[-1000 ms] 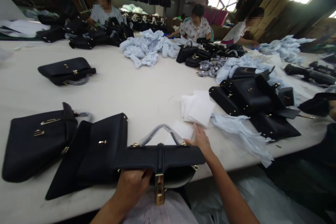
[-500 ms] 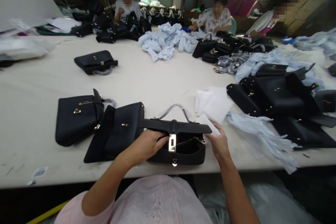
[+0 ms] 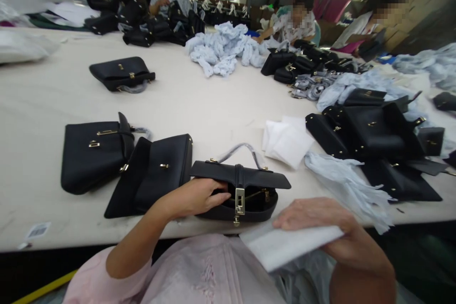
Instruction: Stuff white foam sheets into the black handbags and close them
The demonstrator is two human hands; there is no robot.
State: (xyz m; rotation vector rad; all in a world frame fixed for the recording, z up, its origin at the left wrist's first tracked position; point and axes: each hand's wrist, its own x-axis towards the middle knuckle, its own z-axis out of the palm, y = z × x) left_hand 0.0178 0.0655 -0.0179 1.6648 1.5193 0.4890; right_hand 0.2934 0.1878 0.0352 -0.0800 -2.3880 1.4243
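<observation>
A black handbag point(image 3: 256, 179) with a gold turn-lock clasp and a plastic-wrapped handle stands at the table's front edge, its mouth part open under the raised flap. My left hand point(image 3: 203, 194) grips it at the left side of the opening, its fingers partly hidden under the flap and the thumb in front. In front of my body, right of the bag, my right hand point(image 3: 317, 218), blurred by motion, is closed on a folded white sheet point(image 3: 285, 247). More such white sheets point(image 3: 288, 140) lie flat behind the bag.
Black handbags point(image 3: 164, 175) lie at the left, one close by my left hand. More bag pieces point(image 3: 370, 128) are heaped at the right beside crumpled pale-blue wrapping point(image 3: 349, 185). Across the table point(image 3: 213, 109), people sit near piles of bags and wrapping.
My right hand has drawn a white sheet from beside the bag's right end toward my body. My left hand stays at the bag's opening. The view has shifted slightly.
</observation>
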